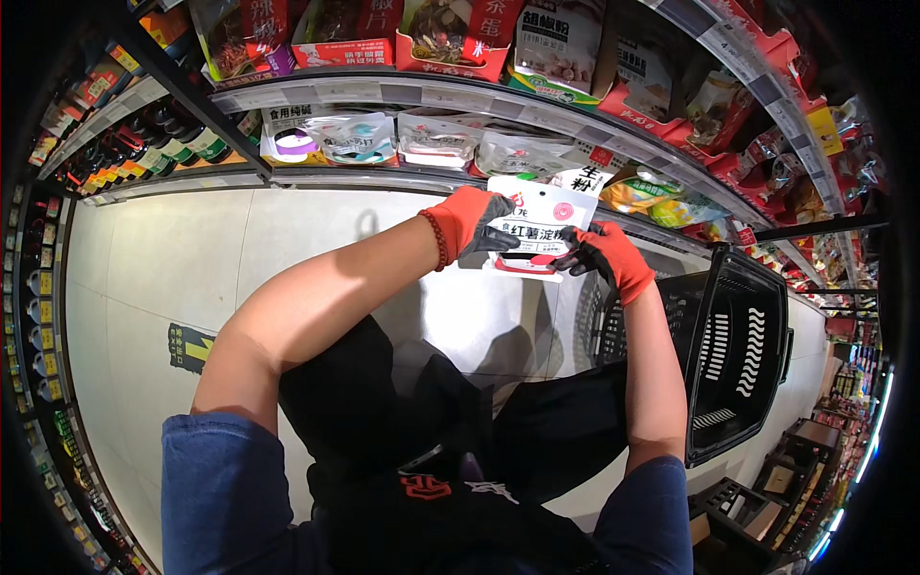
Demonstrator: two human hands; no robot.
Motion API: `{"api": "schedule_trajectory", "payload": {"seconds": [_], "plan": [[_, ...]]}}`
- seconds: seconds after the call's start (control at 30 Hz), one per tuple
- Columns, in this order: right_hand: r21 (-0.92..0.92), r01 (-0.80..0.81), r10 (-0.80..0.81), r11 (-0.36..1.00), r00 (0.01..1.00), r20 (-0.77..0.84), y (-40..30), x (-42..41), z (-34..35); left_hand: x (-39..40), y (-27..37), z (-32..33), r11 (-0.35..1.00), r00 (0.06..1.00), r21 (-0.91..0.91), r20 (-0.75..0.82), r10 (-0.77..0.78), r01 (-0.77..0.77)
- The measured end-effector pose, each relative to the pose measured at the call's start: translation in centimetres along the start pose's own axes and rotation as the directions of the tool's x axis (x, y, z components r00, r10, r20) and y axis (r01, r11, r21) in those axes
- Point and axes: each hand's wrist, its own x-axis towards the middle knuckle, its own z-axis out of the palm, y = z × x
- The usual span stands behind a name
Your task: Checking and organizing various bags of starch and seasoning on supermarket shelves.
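Note:
A white stand-up food pouch [540,205] is held in front of the lower shelf, its printed face turned up toward me. My left hand [478,219], in a red glove with black fingers, grips its left side. My right hand [607,257], gloved alike, pinches its lower right edge. Just beyond the pouch, similar white and silver pouches [440,140] stand in a row on the lower shelf [345,176]. One white pouch with bold black writing [588,175] leans out right behind the held one, partly hidden by it.
To my right a black plastic shopping basket [733,345] is on the tiled floor [165,244]. Seasoning packets in red display boxes [453,61] fill the shelf above. Dark bottles [172,140] line the shelf at left. A floor sign [190,348] lies left of my arm.

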Motion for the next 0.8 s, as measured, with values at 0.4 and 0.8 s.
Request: {"api": "schedule_trajectory", "payload": {"seconds": [0.4,0.8], "plan": [[0.022,0.059,-0.058,0.998,0.998,-0.011,-0.5,-0.2,0.6,0.6,-0.9,0.5,0.958,0.979,-0.234,-0.084,-0.187,0.163],[0.077,0.081,-0.076,0.994,0.995,-0.072,1.2,0.8,-0.2,0.8,0.4,0.0,0.983,0.980,-0.107,-0.122,-0.158,0.146]]}}
